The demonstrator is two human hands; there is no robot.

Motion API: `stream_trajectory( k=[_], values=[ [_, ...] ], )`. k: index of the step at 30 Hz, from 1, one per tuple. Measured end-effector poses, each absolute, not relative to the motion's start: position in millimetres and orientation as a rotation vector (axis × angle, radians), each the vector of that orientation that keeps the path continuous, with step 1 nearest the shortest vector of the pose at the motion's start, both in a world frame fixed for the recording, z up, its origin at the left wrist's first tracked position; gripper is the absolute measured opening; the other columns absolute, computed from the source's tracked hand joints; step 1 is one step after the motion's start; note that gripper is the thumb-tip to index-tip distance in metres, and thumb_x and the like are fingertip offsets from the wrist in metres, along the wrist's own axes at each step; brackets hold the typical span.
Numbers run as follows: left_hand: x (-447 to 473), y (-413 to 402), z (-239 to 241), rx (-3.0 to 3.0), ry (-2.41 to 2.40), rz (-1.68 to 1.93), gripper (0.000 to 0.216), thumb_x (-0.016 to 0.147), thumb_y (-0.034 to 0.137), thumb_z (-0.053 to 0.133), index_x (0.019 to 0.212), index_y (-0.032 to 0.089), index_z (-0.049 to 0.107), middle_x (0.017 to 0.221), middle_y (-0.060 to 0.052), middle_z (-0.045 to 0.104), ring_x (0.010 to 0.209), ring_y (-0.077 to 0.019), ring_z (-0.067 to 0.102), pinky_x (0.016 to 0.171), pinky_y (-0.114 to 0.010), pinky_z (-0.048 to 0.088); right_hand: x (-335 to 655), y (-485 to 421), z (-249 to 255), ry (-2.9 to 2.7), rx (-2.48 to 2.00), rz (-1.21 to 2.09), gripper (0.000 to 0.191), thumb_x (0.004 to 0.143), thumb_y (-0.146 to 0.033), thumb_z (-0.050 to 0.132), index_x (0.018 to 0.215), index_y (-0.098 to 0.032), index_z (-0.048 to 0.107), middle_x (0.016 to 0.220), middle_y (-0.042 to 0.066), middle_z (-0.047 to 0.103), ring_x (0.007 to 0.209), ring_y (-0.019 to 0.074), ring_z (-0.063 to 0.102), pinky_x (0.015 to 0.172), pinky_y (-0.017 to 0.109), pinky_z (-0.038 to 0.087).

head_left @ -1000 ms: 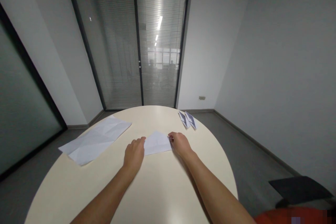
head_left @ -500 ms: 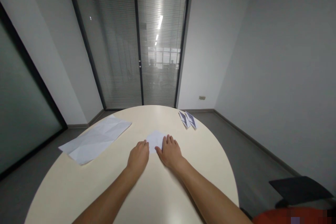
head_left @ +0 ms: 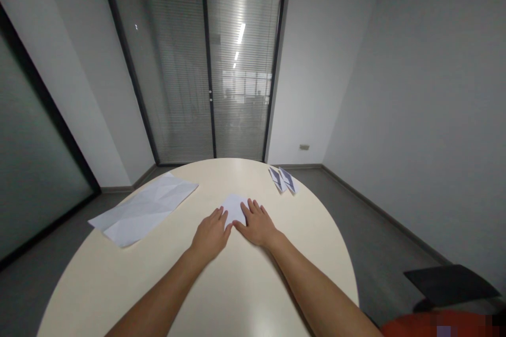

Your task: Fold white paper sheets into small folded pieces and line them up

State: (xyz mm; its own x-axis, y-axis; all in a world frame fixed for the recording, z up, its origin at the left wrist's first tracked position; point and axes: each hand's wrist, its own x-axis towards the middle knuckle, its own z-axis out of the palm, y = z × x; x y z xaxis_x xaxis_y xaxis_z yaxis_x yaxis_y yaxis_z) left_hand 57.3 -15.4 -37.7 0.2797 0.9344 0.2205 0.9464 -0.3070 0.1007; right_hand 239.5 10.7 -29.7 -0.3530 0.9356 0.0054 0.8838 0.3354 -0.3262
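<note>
A small folded sheet of white paper [head_left: 235,207] lies flat at the middle of the table, between and partly under my hands. My left hand [head_left: 211,234] rests on its left side, palm down, fingers stretched out. On its right side lies my right hand [head_left: 256,224], also flat with the fingers apart. Both thumbs come close together at the paper's near edge. The parts of the sheet beneath my fingers are hidden.
A large creased white sheet [head_left: 148,209] lies on the left of the round table [head_left: 221,295]. Two folded paper pieces with dark printed areas [head_left: 282,180] sit near the far right edge. A chair [head_left: 453,284] stands at the lower right.
My left hand has spread from a more curled pose to flat, its thumb now reaching toward my right thumb. My right hand's fingers have shifted slightly on the paper.
</note>
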Motion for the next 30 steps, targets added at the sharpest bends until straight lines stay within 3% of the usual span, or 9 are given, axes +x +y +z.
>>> stream_trajectory(
  k=[4,8,14,25,30],
  values=[
    [57.5,-16.1,-35.4,-2.476,-1.809,-0.353,0.048,0.101,0.034,0.04,0.138,0.009,0.055,0.148,-0.019,0.051,0.137,-0.0295,0.049,0.111,-0.042,0.041,233.4,5.9,-29.4,-2.318,-1.828,0.371,0.093,0.094,-0.07,0.033,0.157,-0.003,0.019,0.163,0.023,0.012,0.152,0.0362,0.009,0.12,0.051,0.01],
    [56.7,-16.7,-35.5,-2.476,-1.815,-0.384,0.047,0.1,0.034,0.04,0.138,0.011,0.056,0.147,-0.019,0.051,0.136,-0.0282,0.05,0.111,-0.041,0.041,232.7,5.6,-28.2,-2.346,-1.752,0.337,0.092,0.095,-0.065,0.035,0.155,0.003,0.023,0.161,0.027,0.017,0.151,0.0377,0.012,0.12,0.05,0.01],
    [49.7,-15.2,-32.8,-2.55,-1.849,-0.515,0.042,0.097,0.034,0.048,0.133,0.017,0.061,0.146,-0.014,0.054,0.136,-0.0249,0.05,0.113,-0.04,0.039,247.0,13.0,-25.9,-2.464,-1.539,0.431,0.087,0.093,-0.067,0.042,0.155,-0.008,0.03,0.163,0.022,0.019,0.152,0.0336,0.013,0.12,0.048,0.012],
    [19.9,-4.5,-31.9,-2.774,-1.662,-0.565,0.037,0.095,0.033,0.052,0.129,0.027,0.066,0.143,-0.004,0.059,0.134,-0.0203,0.053,0.115,-0.037,0.037,252.0,14.8,-24.6,-2.508,-1.474,0.412,0.083,0.093,-0.065,0.044,0.154,-0.01,0.033,0.162,0.023,0.021,0.151,0.0351,0.015,0.12,0.051,0.013],
    [19.6,-5.7,-31.7,-2.767,-1.654,-0.568,0.037,0.095,0.036,0.054,0.129,0.028,0.066,0.143,-0.004,0.059,0.134,-0.021,0.053,0.115,-0.038,0.037,253.0,12.4,-19.4,-2.504,-1.473,0.39,0.078,0.093,-0.063,0.046,0.152,-0.013,0.038,0.16,0.023,0.027,0.149,0.0356,0.023,0.118,0.051,0.019]
  ],
)
